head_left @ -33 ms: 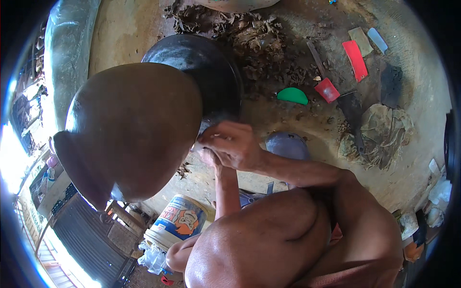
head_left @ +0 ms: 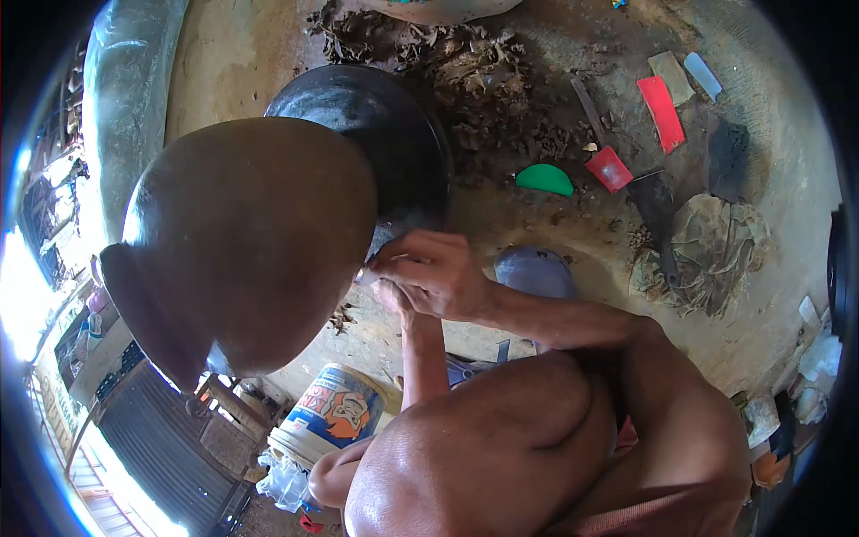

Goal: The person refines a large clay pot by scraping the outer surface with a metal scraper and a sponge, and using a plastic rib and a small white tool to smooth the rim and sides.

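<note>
A large brown clay pot with a flared rim leans over at the left, its smooth rounded side towards my hands. Behind it stands a round black basin-like base. My right hand is closed at the pot's right lower edge, fingers curled in a pinch. Just under it, my left hand is closed too, partly covered by the right one. At the fingertips a small pale piece shows beside the pot wall; its kind and which hand grips it I cannot make out.
Clay scraps lie behind the base. A green half-round scraper, red pieces, a dark block and a crumpled cloth lie to the right. A labelled bucket stands near my knee.
My right hand's fingers have shifted very slightly, and the small pale piece shows a little more. The pot has not moved.
</note>
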Action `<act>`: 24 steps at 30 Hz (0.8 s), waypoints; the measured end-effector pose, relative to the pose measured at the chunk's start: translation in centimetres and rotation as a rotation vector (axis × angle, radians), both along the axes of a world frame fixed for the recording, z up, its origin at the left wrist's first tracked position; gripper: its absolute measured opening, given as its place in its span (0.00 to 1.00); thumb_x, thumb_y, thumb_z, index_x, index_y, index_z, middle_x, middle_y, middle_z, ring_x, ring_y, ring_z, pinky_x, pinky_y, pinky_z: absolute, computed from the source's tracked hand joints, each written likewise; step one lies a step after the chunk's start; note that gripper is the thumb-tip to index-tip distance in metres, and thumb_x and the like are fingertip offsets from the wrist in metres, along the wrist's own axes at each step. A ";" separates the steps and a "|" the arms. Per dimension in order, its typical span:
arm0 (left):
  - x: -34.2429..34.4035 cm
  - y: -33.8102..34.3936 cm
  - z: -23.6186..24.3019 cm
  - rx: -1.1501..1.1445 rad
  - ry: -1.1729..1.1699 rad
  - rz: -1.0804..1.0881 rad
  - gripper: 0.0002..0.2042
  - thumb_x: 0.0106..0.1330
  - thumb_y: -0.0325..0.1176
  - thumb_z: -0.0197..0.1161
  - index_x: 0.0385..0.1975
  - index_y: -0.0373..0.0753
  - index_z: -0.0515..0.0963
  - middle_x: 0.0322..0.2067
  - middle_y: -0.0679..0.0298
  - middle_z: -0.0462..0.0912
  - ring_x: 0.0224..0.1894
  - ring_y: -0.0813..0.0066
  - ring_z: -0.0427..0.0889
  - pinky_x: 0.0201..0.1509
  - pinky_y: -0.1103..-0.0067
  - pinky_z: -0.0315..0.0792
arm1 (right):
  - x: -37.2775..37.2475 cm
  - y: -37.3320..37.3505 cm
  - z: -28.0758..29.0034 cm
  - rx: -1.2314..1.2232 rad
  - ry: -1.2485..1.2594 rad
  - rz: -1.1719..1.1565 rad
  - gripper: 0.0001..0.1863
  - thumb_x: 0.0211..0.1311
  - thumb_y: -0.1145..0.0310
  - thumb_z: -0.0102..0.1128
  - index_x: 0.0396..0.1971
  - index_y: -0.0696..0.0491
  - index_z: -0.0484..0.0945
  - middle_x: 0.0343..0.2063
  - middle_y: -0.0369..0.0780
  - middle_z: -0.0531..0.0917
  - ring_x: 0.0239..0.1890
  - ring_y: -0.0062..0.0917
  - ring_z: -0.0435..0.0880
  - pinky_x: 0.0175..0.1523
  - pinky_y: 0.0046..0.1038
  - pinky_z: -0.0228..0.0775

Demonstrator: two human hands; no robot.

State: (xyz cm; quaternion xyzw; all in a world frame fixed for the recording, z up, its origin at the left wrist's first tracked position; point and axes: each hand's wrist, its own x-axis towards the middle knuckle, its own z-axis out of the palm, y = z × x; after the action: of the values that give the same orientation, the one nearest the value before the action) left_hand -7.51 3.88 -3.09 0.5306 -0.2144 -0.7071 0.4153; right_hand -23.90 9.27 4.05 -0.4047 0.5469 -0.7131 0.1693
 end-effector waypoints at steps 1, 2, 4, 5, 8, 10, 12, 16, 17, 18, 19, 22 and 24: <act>0.5 0.3 0.0 0.014 0.034 0.003 0.32 0.74 0.57 0.54 0.70 0.43 0.67 0.66 0.61 0.72 0.68 0.63 0.71 0.69 0.64 0.71 | -0.2 0.0 0.2 -0.001 -0.006 0.010 0.13 0.49 0.84 0.70 0.36 0.55 0.87 0.36 0.41 0.88 0.34 0.29 0.89 0.37 0.28 0.85; 0.9 0.5 -0.1 0.034 0.062 0.006 0.32 0.74 0.58 0.54 0.70 0.43 0.67 0.66 0.61 0.73 0.68 0.63 0.71 0.69 0.64 0.71 | -0.5 0.1 0.4 -0.003 -0.011 0.021 0.13 0.50 0.85 0.70 0.36 0.55 0.87 0.36 0.41 0.88 0.34 0.29 0.89 0.37 0.29 0.85; -0.2 0.4 0.9 0.078 0.009 0.030 0.33 0.74 0.59 0.54 0.70 0.44 0.67 0.65 0.62 0.73 0.68 0.63 0.72 0.68 0.64 0.72 | -2.3 0.4 -0.1 0.038 -0.031 -0.010 0.13 0.51 0.86 0.69 0.37 0.55 0.88 0.36 0.41 0.88 0.35 0.29 0.89 0.37 0.29 0.85; -1.0 0.3 1.7 0.134 -0.108 0.110 0.31 0.75 0.59 0.52 0.70 0.46 0.68 0.67 0.61 0.73 0.68 0.60 0.72 0.68 0.58 0.71 | -3.4 0.2 -0.4 0.082 -0.053 -0.042 0.14 0.52 0.86 0.68 0.37 0.55 0.88 0.37 0.42 0.88 0.35 0.30 0.90 0.37 0.29 0.84; -1.3 -1.7 3.1 0.097 -0.212 0.128 0.31 0.75 0.61 0.48 0.69 0.46 0.69 0.67 0.62 0.73 0.68 0.59 0.72 0.73 0.56 0.66 | -6.6 -1.1 0.3 0.124 -0.118 -0.169 0.13 0.54 0.87 0.67 0.39 0.56 0.88 0.36 0.44 0.89 0.35 0.31 0.90 0.37 0.28 0.83; 0.6 -3.4 2.9 0.084 -0.199 0.117 0.29 0.77 0.59 0.48 0.69 0.46 0.69 0.67 0.61 0.74 0.68 0.59 0.73 0.73 0.55 0.67 | -7.7 -2.6 1.8 0.080 -0.084 -0.205 0.12 0.56 0.86 0.68 0.40 0.57 0.88 0.35 0.43 0.88 0.35 0.31 0.90 0.37 0.28 0.81; 2.3 -4.4 2.2 -0.069 -0.198 -0.006 0.26 0.78 0.54 0.49 0.69 0.47 0.69 0.68 0.61 0.73 0.69 0.59 0.73 0.72 0.56 0.70 | -7.9 -4.5 2.6 -0.025 -0.011 -0.167 0.12 0.57 0.86 0.67 0.40 0.58 0.88 0.35 0.44 0.88 0.35 0.32 0.90 0.38 0.28 0.81; 2.6 -3.9 1.5 -0.081 -0.228 0.024 0.24 0.80 0.51 0.49 0.70 0.49 0.67 0.69 0.61 0.71 0.69 0.60 0.73 0.69 0.58 0.73 | -9.1 -6.9 3.0 -0.068 0.045 -0.186 0.12 0.57 0.87 0.66 0.39 0.58 0.87 0.35 0.44 0.87 0.34 0.32 0.89 0.38 0.29 0.81; 2.3 -3.5 1.6 -0.079 -0.225 0.024 0.24 0.80 0.51 0.49 0.70 0.49 0.67 0.69 0.61 0.71 0.69 0.60 0.73 0.69 0.58 0.73 | -9.1 -7.2 3.0 -0.062 0.037 -0.152 0.13 0.54 0.86 0.67 0.39 0.56 0.87 0.34 0.44 0.87 0.34 0.36 0.88 0.38 0.32 0.81; 0.7 -2.7 2.3 -0.040 -0.263 0.028 0.24 0.80 0.52 0.48 0.70 0.50 0.67 0.70 0.62 0.70 0.69 0.61 0.72 0.69 0.58 0.72 | -9.2 -7.2 2.6 -0.047 0.030 -0.121 0.14 0.51 0.84 0.68 0.39 0.55 0.87 0.34 0.44 0.86 0.34 0.39 0.87 0.37 0.36 0.81; 0.2 -2.2 2.9 -0.017 -0.309 0.047 0.25 0.80 0.54 0.48 0.71 0.52 0.66 0.70 0.63 0.69 0.69 0.62 0.72 0.69 0.58 0.72 | -8.7 -7.2 2.7 -0.053 0.026 -0.112 0.14 0.51 0.84 0.68 0.39 0.55 0.87 0.34 0.44 0.86 0.34 0.39 0.87 0.37 0.36 0.81; 0.3 -1.5 2.5 0.046 -0.262 0.061 0.27 0.79 0.59 0.47 0.72 0.55 0.64 0.72 0.65 0.67 0.70 0.64 0.70 0.71 0.58 0.69 | -7.2 -5.8 3.4 -0.067 0.011 -0.144 0.14 0.51 0.84 0.69 0.38 0.55 0.87 0.34 0.43 0.86 0.34 0.37 0.87 0.37 0.35 0.81; -0.6 -0.9 2.1 0.044 -0.264 0.042 0.31 0.77 0.63 0.46 0.74 0.53 0.62 0.72 0.64 0.67 0.71 0.62 0.70 0.73 0.59 0.66 | -6.6 -4.1 3.5 -0.052 0.061 -0.181 0.14 0.49 0.84 0.70 0.38 0.54 0.87 0.35 0.41 0.87 0.34 0.34 0.87 0.36 0.33 0.81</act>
State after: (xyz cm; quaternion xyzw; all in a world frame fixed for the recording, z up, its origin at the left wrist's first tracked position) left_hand -8.07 2.96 -0.96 0.6325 -0.2402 -0.6268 0.3864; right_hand -30.47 5.13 7.51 -0.3795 0.5674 -0.7268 0.0768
